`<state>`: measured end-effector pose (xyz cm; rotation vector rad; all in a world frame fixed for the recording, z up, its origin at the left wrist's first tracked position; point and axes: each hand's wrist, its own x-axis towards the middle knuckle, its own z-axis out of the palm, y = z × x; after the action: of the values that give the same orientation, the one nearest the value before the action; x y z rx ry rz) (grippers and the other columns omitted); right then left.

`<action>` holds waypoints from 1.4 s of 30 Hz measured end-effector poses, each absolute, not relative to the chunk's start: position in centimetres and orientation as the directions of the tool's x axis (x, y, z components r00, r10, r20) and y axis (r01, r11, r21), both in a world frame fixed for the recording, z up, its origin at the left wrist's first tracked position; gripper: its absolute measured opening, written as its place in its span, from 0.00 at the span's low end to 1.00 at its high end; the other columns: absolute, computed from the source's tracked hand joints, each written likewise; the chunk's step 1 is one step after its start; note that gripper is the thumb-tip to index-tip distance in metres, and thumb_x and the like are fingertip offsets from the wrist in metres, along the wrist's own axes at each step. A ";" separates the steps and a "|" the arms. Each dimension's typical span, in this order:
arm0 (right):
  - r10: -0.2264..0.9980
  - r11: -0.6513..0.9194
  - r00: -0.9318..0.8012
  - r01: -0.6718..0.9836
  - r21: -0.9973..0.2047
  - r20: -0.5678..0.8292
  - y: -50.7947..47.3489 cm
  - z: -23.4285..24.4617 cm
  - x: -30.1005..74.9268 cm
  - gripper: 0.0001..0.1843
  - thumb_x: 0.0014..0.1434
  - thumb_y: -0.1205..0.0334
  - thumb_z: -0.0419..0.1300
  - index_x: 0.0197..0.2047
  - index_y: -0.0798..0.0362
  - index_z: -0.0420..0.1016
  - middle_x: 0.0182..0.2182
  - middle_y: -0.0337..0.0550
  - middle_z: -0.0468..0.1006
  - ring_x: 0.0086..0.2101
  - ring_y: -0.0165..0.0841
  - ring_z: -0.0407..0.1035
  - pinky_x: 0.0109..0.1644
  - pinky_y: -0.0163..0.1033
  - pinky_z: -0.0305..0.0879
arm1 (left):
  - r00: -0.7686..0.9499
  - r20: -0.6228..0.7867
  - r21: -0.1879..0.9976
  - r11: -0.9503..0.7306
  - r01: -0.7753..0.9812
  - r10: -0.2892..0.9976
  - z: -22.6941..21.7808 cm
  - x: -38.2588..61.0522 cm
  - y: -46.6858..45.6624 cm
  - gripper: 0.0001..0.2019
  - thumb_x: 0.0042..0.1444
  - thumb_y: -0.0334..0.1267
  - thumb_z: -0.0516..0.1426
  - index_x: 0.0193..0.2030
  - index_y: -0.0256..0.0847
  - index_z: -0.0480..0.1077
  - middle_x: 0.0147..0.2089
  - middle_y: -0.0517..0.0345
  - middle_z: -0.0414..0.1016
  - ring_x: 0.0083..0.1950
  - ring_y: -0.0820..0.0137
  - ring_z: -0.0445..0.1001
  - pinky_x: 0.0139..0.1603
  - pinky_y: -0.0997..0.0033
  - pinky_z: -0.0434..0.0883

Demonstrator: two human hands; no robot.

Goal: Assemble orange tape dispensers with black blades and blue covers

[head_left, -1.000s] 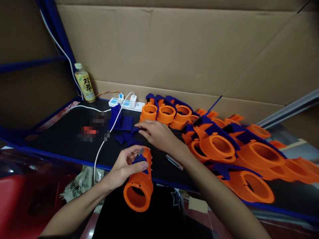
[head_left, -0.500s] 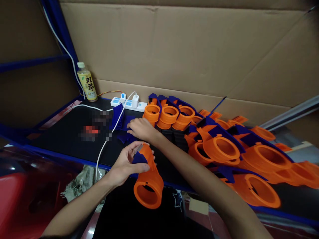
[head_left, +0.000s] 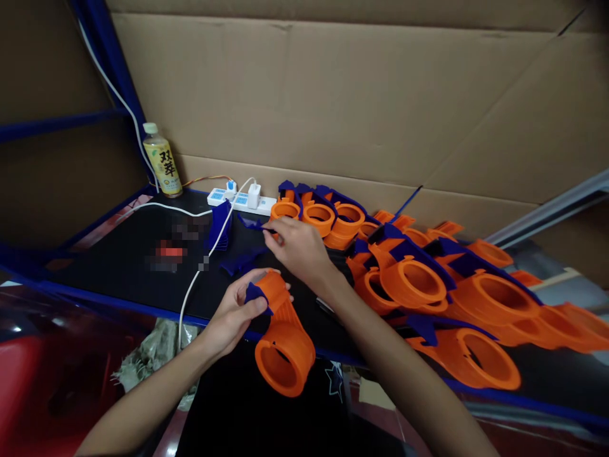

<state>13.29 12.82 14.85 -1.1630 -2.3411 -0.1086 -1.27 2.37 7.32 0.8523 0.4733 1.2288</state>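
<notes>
My left hand [head_left: 233, 311] grips an orange plastic tube part [head_left: 283, 339] near the table's front edge, its round opening facing me, with a small blue piece under the thumb. My right hand [head_left: 297, 244] is raised over the black table [head_left: 118, 266] and pinches a thin blue plastic piece [head_left: 252, 222] between the fingertips. A few loose blue pieces [head_left: 242, 260] lie on the table just below it. A stack of blue pieces [head_left: 219, 225] stands to the left of them.
A large heap of orange ring parts with blue fins [head_left: 428, 279] covers the table's right side. A white power strip [head_left: 242, 200] with chargers and white cables lies at the back. A yellow-labelled bottle [head_left: 162, 162] stands back left. Cardboard sheets [head_left: 333, 95] form the back wall.
My right hand reached left to the loose blue pieces, then lifted up and right with one pinched in its fingers. My left hand tilted the orange tube slightly.
</notes>
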 end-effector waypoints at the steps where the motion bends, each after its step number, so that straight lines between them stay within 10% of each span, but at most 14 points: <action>1: 0.728 0.622 -0.421 0.737 -0.263 0.541 12.2 15.1 14.0 0.11 0.67 0.62 0.57 0.46 0.54 0.80 0.39 0.45 0.83 0.36 0.31 0.75 0.42 0.36 0.67 | 0.300 0.122 0.775 0.099 -0.624 0.946 7.4 -1.2 2.4 0.25 0.53 0.44 0.68 0.57 0.40 0.72 0.52 0.42 0.80 0.55 0.49 0.79 0.58 0.47 0.72; 7: 0.926 0.367 0.030 0.171 -0.914 0.377 5.4 15.6 17.9 0.11 0.59 0.53 0.67 0.39 0.52 0.76 0.26 0.40 0.79 0.21 0.30 0.72 0.22 0.34 0.68 | 0.238 0.128 0.757 0.060 -0.651 0.963 7.3 -0.7 2.4 0.24 0.53 0.43 0.68 0.55 0.46 0.67 0.55 0.47 0.77 0.60 0.52 0.75 0.61 0.47 0.70; 15: 0.984 -0.170 -0.095 -0.231 -0.958 -0.152 0.9 13.7 21.6 0.20 0.52 0.55 0.72 0.42 0.52 0.69 0.16 0.33 0.73 0.13 0.26 0.64 0.11 0.26 0.57 | 0.044 0.131 0.795 -0.079 -0.602 0.990 6.8 -0.1 2.4 0.29 0.46 0.39 0.72 0.52 0.49 0.65 0.44 0.60 0.73 0.48 0.65 0.75 0.59 0.55 0.70; 36: 0.946 -0.285 -0.180 -0.055 -0.957 -0.271 0.4 10.7 22.8 0.21 0.56 0.48 0.69 0.45 0.54 0.73 0.20 0.34 0.69 0.18 0.25 0.63 0.13 0.25 0.53 | -0.087 0.358 0.902 -0.369 -0.225 0.930 7.6 -0.8 0.7 0.38 0.35 0.40 0.76 0.55 0.46 0.68 0.43 0.58 0.73 0.40 0.64 0.72 0.42 0.67 0.69; 39: 0.999 0.016 -0.044 0.286 -0.958 0.004 -0.7 11.3 22.7 0.21 0.60 0.49 0.65 0.52 0.51 0.75 0.36 0.45 0.78 0.36 0.33 0.75 0.34 0.33 0.75 | -0.068 0.375 0.899 -0.381 -0.214 0.924 8.1 -0.9 0.4 0.37 0.35 0.40 0.76 0.54 0.46 0.68 0.42 0.58 0.74 0.39 0.65 0.73 0.42 0.67 0.69; 42: 0.936 0.331 -0.102 0.576 -0.747 0.337 -2.2 12.7 22.0 0.25 0.66 0.54 0.60 0.65 0.42 0.68 0.61 0.48 0.70 0.60 0.42 0.66 0.63 0.49 0.67 | -0.022 0.365 0.905 -0.360 -0.227 0.931 8.5 -0.7 0.2 0.36 0.38 0.39 0.75 0.55 0.47 0.67 0.45 0.57 0.75 0.41 0.63 0.75 0.44 0.66 0.70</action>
<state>21.96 -2.21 12.68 -1.3477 -1.7874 0.5604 -0.68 0.24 8.46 1.3035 0.8193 1.5592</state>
